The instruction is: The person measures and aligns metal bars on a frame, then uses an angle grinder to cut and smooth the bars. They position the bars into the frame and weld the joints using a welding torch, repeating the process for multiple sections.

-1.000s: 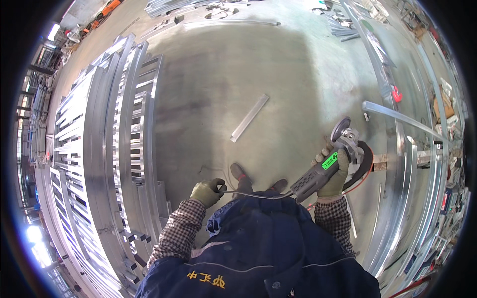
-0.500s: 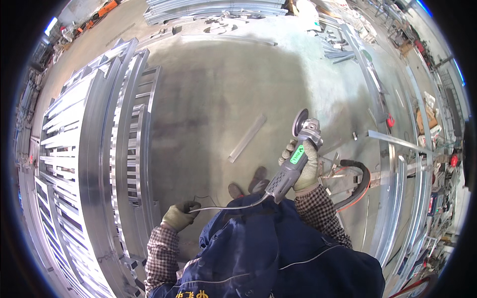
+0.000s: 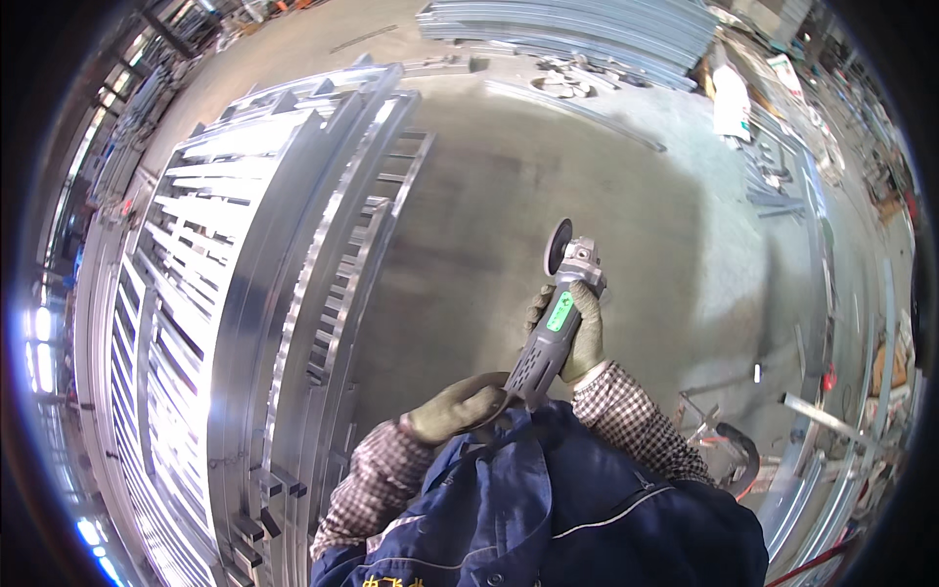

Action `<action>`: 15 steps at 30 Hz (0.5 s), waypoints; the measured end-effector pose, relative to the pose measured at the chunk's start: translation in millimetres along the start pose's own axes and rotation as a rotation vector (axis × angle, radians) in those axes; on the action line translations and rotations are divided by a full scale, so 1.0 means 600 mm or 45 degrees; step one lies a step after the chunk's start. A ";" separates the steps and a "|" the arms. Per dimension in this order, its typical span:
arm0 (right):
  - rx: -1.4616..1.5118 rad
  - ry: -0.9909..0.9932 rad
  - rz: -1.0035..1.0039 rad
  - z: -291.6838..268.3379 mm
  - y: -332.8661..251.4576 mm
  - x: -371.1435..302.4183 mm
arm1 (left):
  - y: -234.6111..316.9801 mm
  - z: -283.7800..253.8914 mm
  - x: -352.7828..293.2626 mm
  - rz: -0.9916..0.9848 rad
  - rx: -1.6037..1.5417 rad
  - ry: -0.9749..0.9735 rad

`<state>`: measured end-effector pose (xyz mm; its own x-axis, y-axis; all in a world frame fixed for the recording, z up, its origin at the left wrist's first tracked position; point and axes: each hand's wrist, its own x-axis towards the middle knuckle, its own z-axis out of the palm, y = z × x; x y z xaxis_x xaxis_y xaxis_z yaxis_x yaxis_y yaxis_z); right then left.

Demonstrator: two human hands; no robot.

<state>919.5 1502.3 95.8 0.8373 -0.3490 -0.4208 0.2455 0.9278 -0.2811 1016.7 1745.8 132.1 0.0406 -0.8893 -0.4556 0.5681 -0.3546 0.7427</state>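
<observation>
Metal fabrication workshop. What shows it: an angle grinder [image 3: 544,354]; left of the grinder, stacked ladder-like metal frames [image 3: 266,249]; well beyond it, a big bundle of long metal profiles [image 3: 587,31]; beyond and to its right, loose metal offcuts [image 3: 778,203]; nearer and to its right, more long metal lengths [image 3: 797,504]. Grey, concrete-looking floor [image 3: 479,196] extends beyond the grinder.

Stacked metal frames [image 3: 240,293], grey floor [image 3: 469,215]
</observation>
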 end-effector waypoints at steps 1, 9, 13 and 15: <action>-0.034 -0.032 0.022 0.008 0.009 0.014 | 0.002 0.007 0.027 -0.015 -0.169 -0.045; -0.239 -0.123 0.204 0.040 0.037 0.060 | 0.020 0.012 0.067 0.041 -0.235 0.266; -0.544 -0.022 0.098 0.054 0.061 0.076 | 0.040 -0.002 0.054 0.012 0.089 0.571; -0.849 0.045 0.065 0.060 0.081 0.074 | 0.050 -0.006 0.056 0.007 0.470 0.866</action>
<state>986.1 1536.9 94.4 0.8204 -0.3215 -0.4727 -0.1584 0.6667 -0.7283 1037.8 1706.5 137.3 0.6061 -0.5607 -0.5642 0.2605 -0.5303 0.8068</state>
